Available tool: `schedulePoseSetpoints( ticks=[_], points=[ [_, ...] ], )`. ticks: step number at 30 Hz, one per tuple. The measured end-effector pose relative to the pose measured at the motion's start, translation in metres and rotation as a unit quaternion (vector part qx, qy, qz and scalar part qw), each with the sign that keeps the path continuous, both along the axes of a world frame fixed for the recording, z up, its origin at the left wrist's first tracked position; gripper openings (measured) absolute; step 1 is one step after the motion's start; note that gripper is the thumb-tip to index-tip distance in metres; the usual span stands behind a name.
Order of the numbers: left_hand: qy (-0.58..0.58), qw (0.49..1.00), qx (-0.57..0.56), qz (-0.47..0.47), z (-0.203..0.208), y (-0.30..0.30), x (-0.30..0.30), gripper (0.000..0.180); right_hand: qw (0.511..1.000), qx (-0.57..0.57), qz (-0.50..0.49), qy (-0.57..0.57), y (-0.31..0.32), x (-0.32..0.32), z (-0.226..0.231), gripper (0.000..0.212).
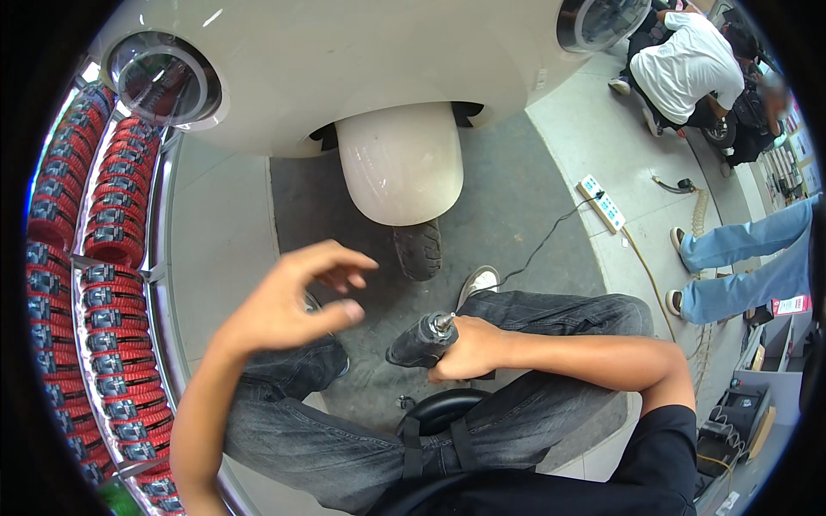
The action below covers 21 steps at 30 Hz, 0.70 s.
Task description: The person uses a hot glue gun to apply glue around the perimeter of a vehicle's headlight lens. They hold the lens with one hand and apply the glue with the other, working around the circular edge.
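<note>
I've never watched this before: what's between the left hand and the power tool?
The gap between the left hand and the power tool looks bare in the head view: just dark floor beyond.

- no words or numbers are legible.
- a small dark mark [540, 79], too fine to make out, stands on the glossy cream-white rounded vehicle body [361, 64], below the clear-fronted round lamp [600, 21].
- a red-and-white flat rectangular card [792, 305], beside light-blue denim trousers [748, 237], carries print too small to read.
</note>
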<state>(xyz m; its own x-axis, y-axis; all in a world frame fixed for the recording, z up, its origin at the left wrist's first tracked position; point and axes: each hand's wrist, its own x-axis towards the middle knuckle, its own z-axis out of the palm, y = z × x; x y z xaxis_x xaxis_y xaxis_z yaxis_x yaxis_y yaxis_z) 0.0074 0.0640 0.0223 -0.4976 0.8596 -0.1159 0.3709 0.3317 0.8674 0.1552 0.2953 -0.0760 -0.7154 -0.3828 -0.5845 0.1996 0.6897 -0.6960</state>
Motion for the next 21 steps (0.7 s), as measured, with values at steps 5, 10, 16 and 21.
schedulePoseSetpoints(
  ticks=[5, 10, 16, 21],
  points=[
    [0.109, 0.99, -0.018, -0.087, -0.013, 0.029, 0.044, 0.057, 0.999, -0.02, -0.038, 0.016, -0.007, -0.011, 0.005, 0.039],
    [0.172, 0.981, 0.02, -0.09, -0.023, 0.036, 0.039, 0.041, 0.998, -0.045, -0.038, 0.035, 0.0, -0.011, -0.004, 0.039],
    [0.216, 0.971, 0.048, -0.088, -0.021, 0.031, 0.036, 0.039, 0.98, -0.199, -0.008, 0.025, 0.021, -0.014, -0.036, 0.053],
    [0.225, 0.968, 0.067, -0.084, -0.023, 0.029, 0.03, 0.043, 0.971, -0.199, 0.008, -0.135, 0.02, -0.024, 0.0, 0.041]
  ],
)
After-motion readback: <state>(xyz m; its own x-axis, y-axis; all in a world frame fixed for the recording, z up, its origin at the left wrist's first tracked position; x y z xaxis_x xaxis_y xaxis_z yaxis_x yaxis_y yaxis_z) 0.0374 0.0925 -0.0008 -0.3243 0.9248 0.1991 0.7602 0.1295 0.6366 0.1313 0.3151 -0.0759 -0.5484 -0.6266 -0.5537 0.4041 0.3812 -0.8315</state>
